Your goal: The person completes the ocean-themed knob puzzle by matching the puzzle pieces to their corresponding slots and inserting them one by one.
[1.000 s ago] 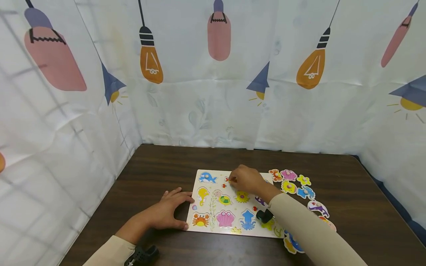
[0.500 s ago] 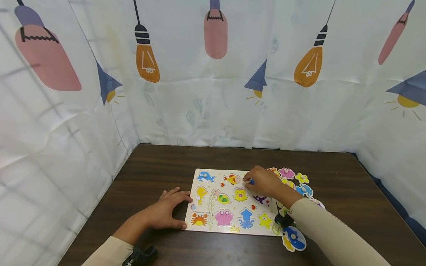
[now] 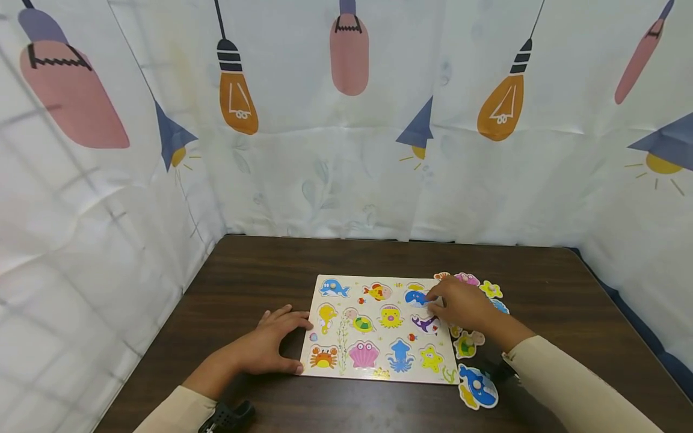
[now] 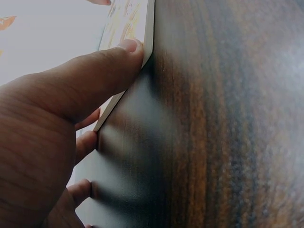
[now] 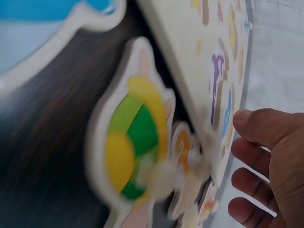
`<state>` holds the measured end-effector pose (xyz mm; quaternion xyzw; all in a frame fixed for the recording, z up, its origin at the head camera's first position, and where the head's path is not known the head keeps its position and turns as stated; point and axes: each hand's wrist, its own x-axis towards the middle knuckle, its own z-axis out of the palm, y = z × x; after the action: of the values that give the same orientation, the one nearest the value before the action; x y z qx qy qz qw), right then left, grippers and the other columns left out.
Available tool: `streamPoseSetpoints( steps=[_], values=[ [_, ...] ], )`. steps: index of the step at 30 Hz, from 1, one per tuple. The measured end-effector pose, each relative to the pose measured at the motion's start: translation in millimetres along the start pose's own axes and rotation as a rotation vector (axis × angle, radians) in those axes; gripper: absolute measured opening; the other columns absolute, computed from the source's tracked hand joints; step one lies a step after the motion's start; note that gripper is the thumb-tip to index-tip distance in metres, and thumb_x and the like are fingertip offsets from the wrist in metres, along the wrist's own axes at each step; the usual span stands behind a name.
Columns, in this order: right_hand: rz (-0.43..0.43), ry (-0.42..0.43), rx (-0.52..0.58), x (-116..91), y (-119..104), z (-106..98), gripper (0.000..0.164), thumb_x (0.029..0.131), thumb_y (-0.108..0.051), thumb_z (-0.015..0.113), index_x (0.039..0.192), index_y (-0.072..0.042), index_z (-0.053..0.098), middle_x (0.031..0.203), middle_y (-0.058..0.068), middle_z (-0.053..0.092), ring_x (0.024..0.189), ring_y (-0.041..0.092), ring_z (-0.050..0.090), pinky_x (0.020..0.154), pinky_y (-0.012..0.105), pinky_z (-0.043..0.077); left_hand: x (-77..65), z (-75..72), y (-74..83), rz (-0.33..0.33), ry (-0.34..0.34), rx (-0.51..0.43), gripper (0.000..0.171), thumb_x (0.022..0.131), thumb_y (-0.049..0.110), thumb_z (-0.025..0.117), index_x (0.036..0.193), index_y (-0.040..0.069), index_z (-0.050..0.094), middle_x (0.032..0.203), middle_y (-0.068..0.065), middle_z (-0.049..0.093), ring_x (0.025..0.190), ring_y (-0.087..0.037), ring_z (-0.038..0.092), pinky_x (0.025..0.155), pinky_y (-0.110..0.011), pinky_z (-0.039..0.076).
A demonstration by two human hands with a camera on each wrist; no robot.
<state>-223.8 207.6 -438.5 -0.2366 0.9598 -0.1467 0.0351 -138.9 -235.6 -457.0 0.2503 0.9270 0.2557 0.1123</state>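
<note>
A pale puzzle board [image 3: 354, 282] with sea-animal pictures lies on the dark table. My left hand [image 3: 267, 346] rests at its left side, thumb on the near corner and fingertips along the edge. In the left wrist view, the thumb [image 4: 104, 71] presses on the board's corner. My right hand [image 3: 468, 307] is over the upper right part, fingertips at the blue whale picture [image 3: 415, 297]. Seen from the right wrist, its thumb [image 5: 261, 126] and fingers stand apart with nothing between them. A blue whale piece [image 3: 326, 291] with a knob sits in the top left slot.
Loose puzzle pieces lie along the board's right side, among them a turtle [image 5: 137, 123], a yellow star [image 3: 491, 289] and a blue whale [image 3: 484, 391] near the front. Some are hidden under my right hand. A printed curtain [image 3: 303, 198] hangs behind the table.
My right hand has moved right across the board's top row, away from the fish picture, uncovering it and then the blue whale picture. The left hand stays at the edge.
</note>
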Motion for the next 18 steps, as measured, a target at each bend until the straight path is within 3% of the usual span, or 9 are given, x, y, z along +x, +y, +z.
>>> streamPoseSetpoints(
  steps=[5, 18],
  values=[
    [-0.005, 0.012, -0.002, -12, 12, -5, 0.019, 0.089, -0.027, 0.082, 0.107, -0.019, 0.080, 0.104, -0.005, 0.071, 0.094, 0.016, 0.061, 0.079, 0.041, 0.057, -0.6, -0.2, 0.1, 0.000, 0.001, -0.004, 0.072, 0.077, 0.053, 0.086, 0.136, 0.024, 0.058, 0.156, -0.002, 0.045, 0.150, -0.046, 0.022, 0.110, -0.080, 0.007],
    [0.010, 0.010, -0.041, -39, 42, -14, 0.017, 0.090, -0.030, 0.080, 0.104, -0.021, 0.080, 0.103, -0.003, 0.072, 0.099, 0.023, 0.067, 0.081, 0.050, 0.059, -0.1, 0.2, -0.9, 0.005, 0.005, -0.004, 0.071, 0.077, 0.053, 0.086, 0.136, 0.024, 0.057, 0.156, -0.002, 0.045, 0.149, -0.047, 0.022, 0.109, -0.080, 0.007]
  ],
)
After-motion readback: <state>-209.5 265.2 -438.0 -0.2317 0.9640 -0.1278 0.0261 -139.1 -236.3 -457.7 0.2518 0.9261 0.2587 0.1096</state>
